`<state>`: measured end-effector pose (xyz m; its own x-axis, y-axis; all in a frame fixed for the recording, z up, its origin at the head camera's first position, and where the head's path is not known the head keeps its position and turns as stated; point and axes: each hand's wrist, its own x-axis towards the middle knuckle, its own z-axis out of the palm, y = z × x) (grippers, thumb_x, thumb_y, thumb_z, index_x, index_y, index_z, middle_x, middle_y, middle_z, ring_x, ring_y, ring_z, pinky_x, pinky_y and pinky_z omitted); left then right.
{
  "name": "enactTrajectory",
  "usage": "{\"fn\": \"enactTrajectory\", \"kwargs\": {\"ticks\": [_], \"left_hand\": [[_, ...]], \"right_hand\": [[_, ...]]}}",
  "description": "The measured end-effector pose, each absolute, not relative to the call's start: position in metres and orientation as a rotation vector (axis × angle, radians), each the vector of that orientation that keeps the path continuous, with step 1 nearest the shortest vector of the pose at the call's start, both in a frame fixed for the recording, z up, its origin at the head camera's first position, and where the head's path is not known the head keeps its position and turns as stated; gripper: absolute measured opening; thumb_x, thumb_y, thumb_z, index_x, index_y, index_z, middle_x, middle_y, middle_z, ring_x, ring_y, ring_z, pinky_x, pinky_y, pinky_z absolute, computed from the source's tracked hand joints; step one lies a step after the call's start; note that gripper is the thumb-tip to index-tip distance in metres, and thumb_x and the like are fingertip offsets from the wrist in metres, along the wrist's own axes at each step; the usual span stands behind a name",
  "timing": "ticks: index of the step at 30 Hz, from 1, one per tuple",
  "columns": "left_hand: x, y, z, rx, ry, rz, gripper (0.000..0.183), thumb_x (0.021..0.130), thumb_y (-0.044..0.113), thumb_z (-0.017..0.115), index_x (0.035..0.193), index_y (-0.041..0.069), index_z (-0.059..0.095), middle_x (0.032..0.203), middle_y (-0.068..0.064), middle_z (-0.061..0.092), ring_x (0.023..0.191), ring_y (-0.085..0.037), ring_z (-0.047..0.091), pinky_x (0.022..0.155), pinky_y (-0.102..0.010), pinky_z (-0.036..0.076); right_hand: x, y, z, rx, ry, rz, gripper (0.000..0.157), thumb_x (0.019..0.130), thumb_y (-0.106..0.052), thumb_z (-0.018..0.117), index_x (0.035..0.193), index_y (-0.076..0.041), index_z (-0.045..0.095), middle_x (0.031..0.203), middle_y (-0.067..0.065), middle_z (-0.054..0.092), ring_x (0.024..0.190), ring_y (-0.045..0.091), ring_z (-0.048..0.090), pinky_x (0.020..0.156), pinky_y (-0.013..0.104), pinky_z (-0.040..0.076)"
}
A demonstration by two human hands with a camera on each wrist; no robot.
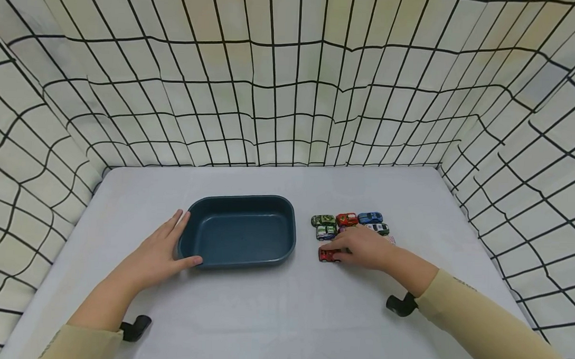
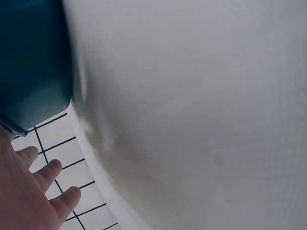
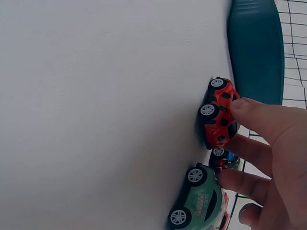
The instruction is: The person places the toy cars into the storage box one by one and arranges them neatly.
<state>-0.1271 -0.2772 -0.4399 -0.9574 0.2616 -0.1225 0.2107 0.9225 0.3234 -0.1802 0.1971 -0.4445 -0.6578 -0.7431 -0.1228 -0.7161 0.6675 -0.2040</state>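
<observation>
Gridded white walls (image 1: pixel 280 105) enclosed the white tabletop (image 1: pixel 263 316) in the head view. The left hand (image 1: pixel 158 251) lay open, fingers spread along the left end of the dark teal tray (image 1: pixel 245 236); light pressure seemed enough to steady it. Toward the tabletop's right edge, the right hand (image 1: pixel 363 248) pinched a red, black-spotted toy car (image 1: pixel 325 255), closer to the near edge than the other toy cars (image 1: pixel 323 220). In the left wrist view, straight fingers (image 2: pixel 49 172) showed. In the right wrist view, thumb and finger gripped the red car; handling it well probably meant clearing the green toy car (image 3: pixel 199 201) nearby.
</observation>
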Motion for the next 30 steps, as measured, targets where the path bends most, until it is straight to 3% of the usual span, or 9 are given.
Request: {"fn": "enactTrajectory", "kwargs": {"ticks": [4,10,16,21,25,30], "left_hand": [[-0.128,-0.276,-0.440,0.351,2.915,0.464,0.120,0.080,0.077,0.059,0.160,0.013,-0.004,0.165,-0.020,0.002,0.145,-0.050,0.016,0.109,-0.070,0.020],[-0.128,-0.277,-0.440,0.348,2.905,0.481,0.119,0.081,0.076,0.060,0.160,0.014,-0.004,0.165,-0.020,0.002,0.145,-0.050,0.016,0.108,-0.071,0.020],[-0.128,-0.278,-0.441,0.358,2.901,0.496,0.118,0.081,0.074,0.061,0.160,0.014,-0.005,0.165,-0.021,0.001,0.145,-0.051,0.015,0.108,-0.071,0.020],[-0.128,-0.278,-0.441,0.356,2.897,0.508,0.118,0.081,0.074,0.061,0.160,0.016,-0.006,0.165,-0.020,0.000,0.145,-0.051,0.015,0.108,-0.071,0.020],[-0.128,-0.277,-0.440,0.363,2.900,0.515,0.118,0.082,0.073,0.062,0.160,0.015,-0.004,0.165,-0.020,0.002,0.144,-0.051,0.016,0.108,-0.070,0.020],[-0.128,-0.276,-0.439,0.372,2.918,0.503,0.118,0.082,0.072,0.063,0.160,0.012,-0.001,0.164,-0.022,0.005,0.143,-0.052,0.018,0.109,-0.070,0.021]], "right_hand": [[-0.181,0.195,-0.441,-1.127,2.654,-0.264,0.032,0.093,-0.034,0.070,0.125,-0.034,0.071,0.105,-0.016,0.072,0.091,0.007,0.062,0.080,0.031,0.051],[-0.182,0.191,-0.438,-1.019,2.613,-0.265,0.035,0.090,-0.034,0.075,0.125,-0.035,0.071,0.074,-0.018,0.058,0.066,0.006,0.048,0.057,0.024,0.041],[-0.178,0.184,-0.435,-0.913,2.641,-0.214,0.035,0.089,-0.036,0.075,0.124,-0.039,0.071,0.061,-0.009,0.046,0.060,0.008,0.042,0.052,0.024,0.031],[-0.174,0.182,-0.431,-0.882,2.668,-0.208,0.035,0.089,-0.038,0.075,0.123,-0.039,0.071,0.058,-0.010,0.041,0.057,0.007,0.040,0.051,0.023,0.030],[-0.173,0.183,-0.428,-0.855,2.677,-0.240,0.035,0.089,-0.038,0.074,0.124,-0.039,0.070,0.056,-0.010,0.043,0.054,0.007,0.040,0.049,0.023,0.031],[-0.175,0.185,-0.422,-0.829,2.665,-0.267,0.035,0.090,-0.039,0.073,0.125,-0.040,0.069,0.071,-0.010,0.062,0.056,0.008,0.042,0.050,0.025,0.033]]}}
